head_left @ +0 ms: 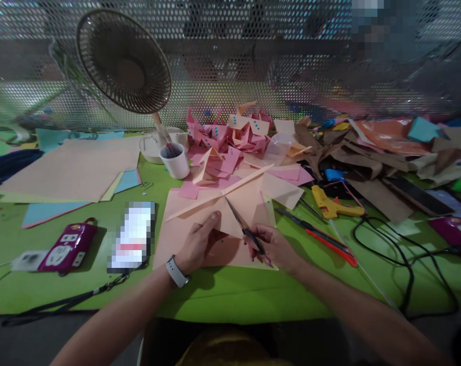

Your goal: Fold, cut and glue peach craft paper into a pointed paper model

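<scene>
**A:** Right hand (270, 246) is gripping the scissors (245, 229), fingers through the handles, and we're running the blades into the peach paper (200, 239) lying flat on the green desk (100, 284) right in front of us. Left hand (200, 244) is pressing down on the sheet just beside the blades, fingers spread flat, not closed around anything.

**B:** How far are we, though?

**A:** Looks like we're partway through this sheet. The blade tips are sitting near its middle, next to a folded flap (218, 195) lifting along the top edge, and most of the sheet below our hands is still whole. Can't tell exactly where the cut line ends.

**B:** And the pile?

**A:** Behind the sheet there's a heap of pink and peach folded pieces (230, 145), some with blue dots, so we're guessing plenty are already finished. Off to the left, a stack of uncut sheets (70, 173) is waiting, so there's likely more left to go.
</scene>
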A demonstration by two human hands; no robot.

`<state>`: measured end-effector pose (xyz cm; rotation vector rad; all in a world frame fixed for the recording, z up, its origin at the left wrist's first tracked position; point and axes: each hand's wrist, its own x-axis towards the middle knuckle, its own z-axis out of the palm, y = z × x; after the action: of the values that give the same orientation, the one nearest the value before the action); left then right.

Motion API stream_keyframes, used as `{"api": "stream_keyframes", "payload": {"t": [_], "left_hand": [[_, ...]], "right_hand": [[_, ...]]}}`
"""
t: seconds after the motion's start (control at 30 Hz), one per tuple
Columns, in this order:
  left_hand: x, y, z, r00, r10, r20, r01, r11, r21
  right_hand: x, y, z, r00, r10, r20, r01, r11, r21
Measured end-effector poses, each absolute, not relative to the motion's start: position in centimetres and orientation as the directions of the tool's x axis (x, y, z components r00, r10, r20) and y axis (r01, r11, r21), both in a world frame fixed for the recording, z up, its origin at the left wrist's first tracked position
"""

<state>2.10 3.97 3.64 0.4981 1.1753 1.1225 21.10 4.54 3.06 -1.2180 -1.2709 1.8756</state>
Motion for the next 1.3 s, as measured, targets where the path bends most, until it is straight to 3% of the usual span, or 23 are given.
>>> {"api": "stream_keyframes", "payload": {"t": [1.3], "left_hand": [[2.1,4.0,3.6,0.011,0.909,-0.417,-0.43,0.381,0.819]], "right_hand": [[21.1,4.4,3.3,-0.43,0.831,-0.354,-0.005,-0.395,-0.919]]}}
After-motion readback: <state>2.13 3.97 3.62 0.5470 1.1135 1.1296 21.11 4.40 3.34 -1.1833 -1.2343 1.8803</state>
